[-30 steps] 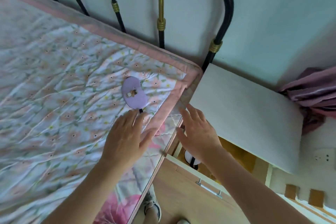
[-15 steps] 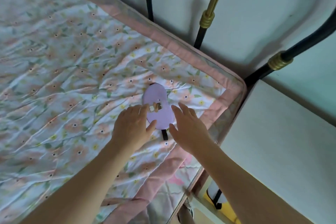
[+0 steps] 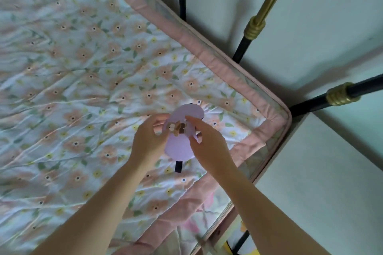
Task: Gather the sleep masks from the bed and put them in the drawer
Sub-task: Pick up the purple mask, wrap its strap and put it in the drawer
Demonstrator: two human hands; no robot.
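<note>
Both the left hand (image 3: 150, 141) and the right hand (image 3: 209, 141) pinched the lilac sleep mask (image 3: 180, 145) at its sides, near the corner of the flowered bed (image 3: 83, 68).

hands (image 3: 178, 138) cover mask (image 3: 179, 147) edges

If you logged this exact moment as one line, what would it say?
stage: picking up | item: purple sleep mask on floral quilt | left hand: pinching mask | right hand: pinching mask | drawer: out of view
</note>
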